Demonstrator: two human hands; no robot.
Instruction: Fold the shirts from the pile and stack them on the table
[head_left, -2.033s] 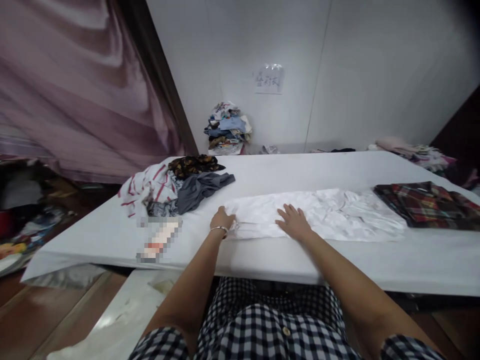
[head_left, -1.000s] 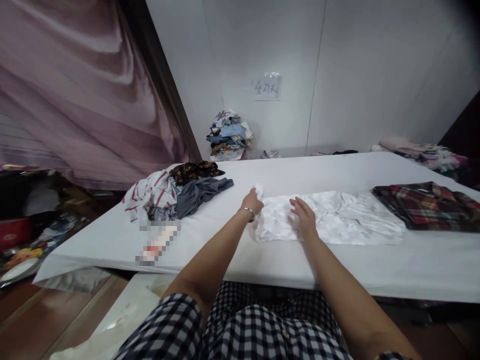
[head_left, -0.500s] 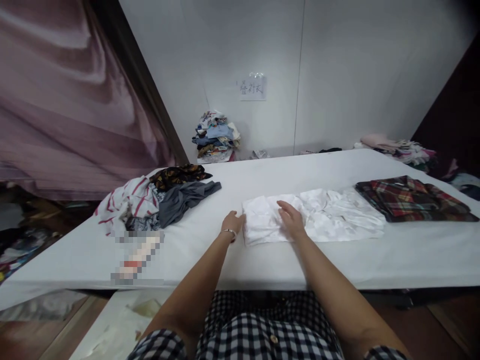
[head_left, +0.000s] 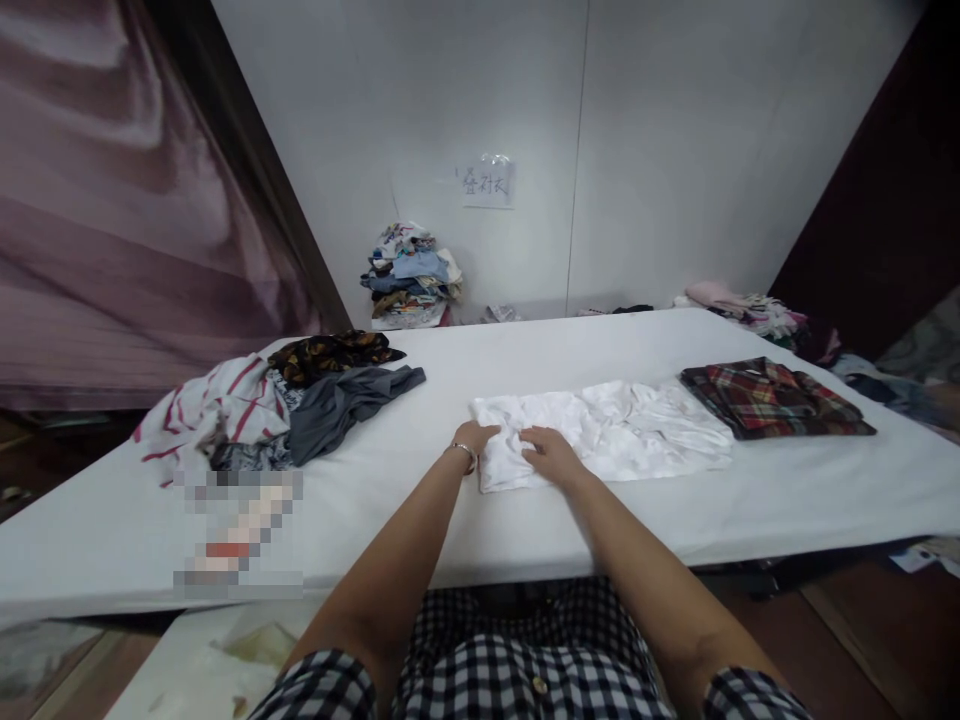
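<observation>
The shirt (head_left: 607, 432) under both hands is plain white. The table (head_left: 525, 520) cover is white. The folded shirt (head_left: 772, 398) at the right is plaid in red, dark green and black. The heap at the left holds a white cloth with red stripes (head_left: 217, 405), a plain grey garment (head_left: 337, 410) and a black cloth with a yellow-brown print (head_left: 330, 352). The curtain (head_left: 112, 200) is dusky pink. The wall (head_left: 675, 150) is white. The person's clothing (head_left: 517, 670) is black-and-white check.

Your way across the table (head_left: 525, 350) is open behind; a clothes heap (head_left: 277, 405) (left) and plaid shirt (head_left: 772, 400) flank it.
</observation>
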